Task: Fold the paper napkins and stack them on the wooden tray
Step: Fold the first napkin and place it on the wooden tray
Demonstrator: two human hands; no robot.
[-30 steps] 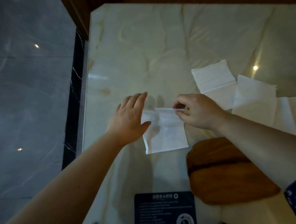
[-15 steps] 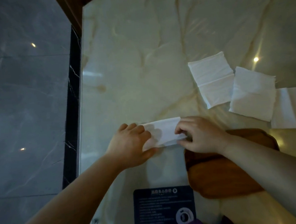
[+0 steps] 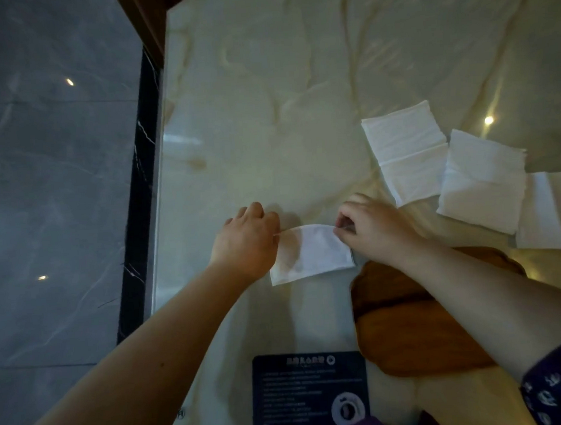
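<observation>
Both grips pinch the far edge of a folded napkin (image 3: 310,253) at frame centre: left hand (image 3: 246,239) on its left corner, right hand (image 3: 374,227) on its right corner. Its near edge rests on the marble bench (image 3: 264,97). Right of it lies the wooden tray (image 3: 409,322), partly under the right forearm. Three unfolded napkins (image 3: 407,152) overlap at the right edge. A dark card (image 3: 310,392) lies at bottom centre.

Bare marble table (image 3: 264,97) ahead (napkins (image 3: 407,150) crowd right).

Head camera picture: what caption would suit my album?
Both hands pinch a white paper napkin beside the wooden tray.
</observation>
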